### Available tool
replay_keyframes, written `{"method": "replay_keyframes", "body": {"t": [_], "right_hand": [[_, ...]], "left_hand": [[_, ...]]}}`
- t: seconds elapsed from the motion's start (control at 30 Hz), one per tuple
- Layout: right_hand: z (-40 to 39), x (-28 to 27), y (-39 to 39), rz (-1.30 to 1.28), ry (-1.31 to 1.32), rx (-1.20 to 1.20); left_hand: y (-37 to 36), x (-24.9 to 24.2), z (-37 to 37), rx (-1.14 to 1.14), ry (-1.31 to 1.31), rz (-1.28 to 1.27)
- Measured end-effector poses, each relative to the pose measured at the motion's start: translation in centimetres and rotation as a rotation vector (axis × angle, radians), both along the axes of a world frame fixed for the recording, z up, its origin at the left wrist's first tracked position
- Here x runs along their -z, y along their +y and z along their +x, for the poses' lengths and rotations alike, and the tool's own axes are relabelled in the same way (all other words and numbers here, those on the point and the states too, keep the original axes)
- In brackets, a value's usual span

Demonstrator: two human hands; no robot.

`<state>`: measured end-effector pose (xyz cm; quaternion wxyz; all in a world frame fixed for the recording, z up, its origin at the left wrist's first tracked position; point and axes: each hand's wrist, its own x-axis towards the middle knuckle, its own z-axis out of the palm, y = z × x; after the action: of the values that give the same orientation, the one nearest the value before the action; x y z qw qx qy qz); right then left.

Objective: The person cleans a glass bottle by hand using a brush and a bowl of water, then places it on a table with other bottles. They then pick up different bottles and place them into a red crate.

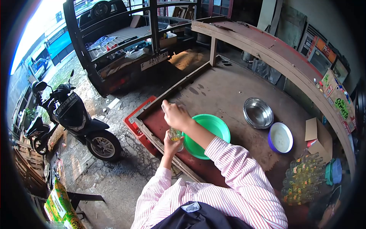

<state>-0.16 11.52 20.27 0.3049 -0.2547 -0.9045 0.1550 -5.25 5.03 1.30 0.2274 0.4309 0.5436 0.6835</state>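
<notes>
My left hand [172, 145] is wrapped round a clear glass bottle [175, 134] with yellow marking, held near the table's edge. Just above the bottle is my right hand [177, 116], its fingers curled closed; whatever they may hold is hidden. A bright green plastic basin [223, 129] stands on the table right beside both hands, and my right forearm crosses over part of it. Under the table edge, to the left of my hands, a red plastic crate [131, 121] shows.
Two bowls, one steel [259, 113] and one purple and white [280, 137], stand to the right on the brown table [225, 87]. Several glass bottles [303, 179] lie near an open cardboard box [320, 139]. A motorbike [74, 114] and a pickup truck [126, 45] stand beyond.
</notes>
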Motion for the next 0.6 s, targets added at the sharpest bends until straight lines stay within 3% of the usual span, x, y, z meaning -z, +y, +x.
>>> {"method": "replay_keyframes", "body": {"t": [0.07, 0.17, 0.33, 0.47, 0.57, 0.6], "right_hand": [[-0.1, -0.3, 0.3, -0.037, -0.055, 0.005], [0.8, -3.4, -0.6, -0.086, 0.089, -0.104], [1.0, -1.0, -0.1, -0.115, 0.026, -0.126], [2.5, -4.1, -0.6, -0.056, 0.341, -0.17], [1.8, -0.5, 0.5, -0.136, 0.234, -0.156], [1.3, 0.7, 1.0, -0.131, 0.231, -0.164]], "left_hand": [[0.4, -0.5, -0.3, 0.024, -0.017, 0.025], [-0.4, -1.1, 0.0, -0.006, 0.031, -0.004], [0.0, -0.5, 0.0, 0.026, -0.062, -0.018], [-0.5, -1.1, -0.1, -0.003, 0.058, -0.057], [-0.6, -1.8, 0.1, 0.003, 0.051, -0.081], [-0.2, -0.3, -0.1, 0.066, -0.064, -0.03]]}}
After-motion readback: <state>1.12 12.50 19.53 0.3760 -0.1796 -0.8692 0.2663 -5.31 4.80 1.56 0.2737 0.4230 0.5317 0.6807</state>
